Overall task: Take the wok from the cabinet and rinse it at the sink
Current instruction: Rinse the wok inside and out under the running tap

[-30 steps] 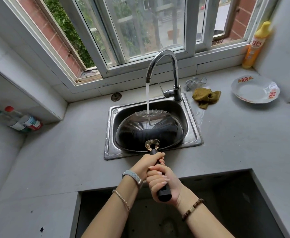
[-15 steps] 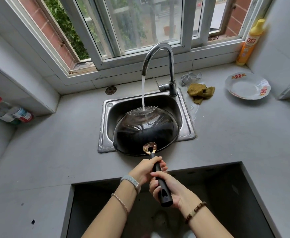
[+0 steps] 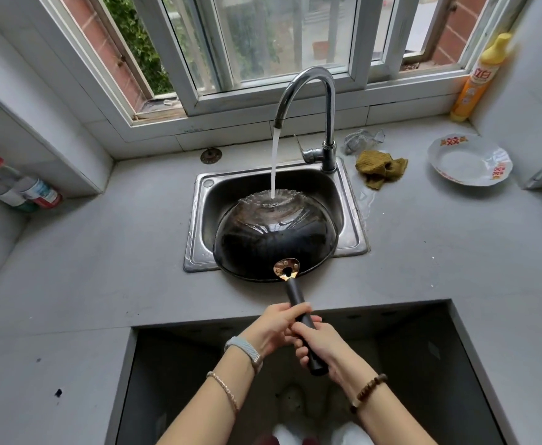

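A black wok [image 3: 273,239] lies upside down over the steel sink [image 3: 199,220], its near rim sticking out past the sink's front edge. Water runs from the curved tap [image 3: 308,88] onto the wok's far side and spreads over its underside. Its black handle [image 3: 298,303] points toward me, fixed by a brass plate. My left hand [image 3: 276,326] is wrapped around the handle's middle, and my right hand [image 3: 321,345] grips it just behind, near the end. Both hands hover over the counter's front edge.
On the grey counter, a yellow-green cloth [image 3: 380,168] and a metal scourer [image 3: 361,141] lie right of the tap, with a white plate [image 3: 470,162] and an orange detergent bottle [image 3: 478,78] beyond. Bottles [image 3: 22,187] lie at far left. A dark opening [image 3: 391,364] gapes below my arms.
I have drawn the wok toward me, so its near rim now overhangs the sink's front edge. My hands slid farther back along the handle. Water keeps running.
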### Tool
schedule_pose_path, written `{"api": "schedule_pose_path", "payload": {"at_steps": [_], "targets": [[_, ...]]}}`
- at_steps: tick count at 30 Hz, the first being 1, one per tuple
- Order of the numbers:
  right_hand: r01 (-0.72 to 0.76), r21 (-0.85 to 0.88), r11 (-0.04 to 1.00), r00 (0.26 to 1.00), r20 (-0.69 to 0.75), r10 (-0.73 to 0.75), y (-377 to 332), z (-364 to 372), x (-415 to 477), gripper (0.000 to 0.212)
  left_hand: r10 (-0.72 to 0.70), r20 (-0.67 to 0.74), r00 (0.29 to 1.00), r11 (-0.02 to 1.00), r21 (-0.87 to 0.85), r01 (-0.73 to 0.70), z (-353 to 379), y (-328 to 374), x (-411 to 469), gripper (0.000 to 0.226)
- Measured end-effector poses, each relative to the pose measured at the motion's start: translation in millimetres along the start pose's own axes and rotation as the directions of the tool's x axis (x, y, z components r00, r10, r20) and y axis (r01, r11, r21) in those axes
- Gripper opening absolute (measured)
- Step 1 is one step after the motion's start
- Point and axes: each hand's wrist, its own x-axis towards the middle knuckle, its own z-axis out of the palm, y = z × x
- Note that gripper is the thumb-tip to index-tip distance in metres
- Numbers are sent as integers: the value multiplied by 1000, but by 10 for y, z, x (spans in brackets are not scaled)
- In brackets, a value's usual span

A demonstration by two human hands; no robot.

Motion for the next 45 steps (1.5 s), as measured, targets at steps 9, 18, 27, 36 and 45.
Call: {"api": "schedule_pose_path", "payload": {"at_steps": [9, 18, 27, 36, 45], "targets": [[67, -153, 986, 995, -64, -78, 291, -110, 185, 24, 78, -71, 994, 987, 145, -67, -26, -311, 161, 23], [122, -225, 967, 990, -47, -135, 474, -266, 305, 17, 80, -92, 993, 988, 138, -66, -17, -502, 273, 20], [95, -269, 959, 989, -80, -121, 548, -297, 439, 12, 95, -122, 988, 978, 197, -70, -14, -591, 330, 19], [68, -246, 967, 993, -80, -90, 559, -311, 469, 14, 102, -131, 986, 978, 192, -75, 1, -609, 289, 19], [79, -194, 978, 996, -30, -86, 383, -259, 327, 12, 102, -93, 990, 989, 117, -91, 28, -419, 142, 26]]}}
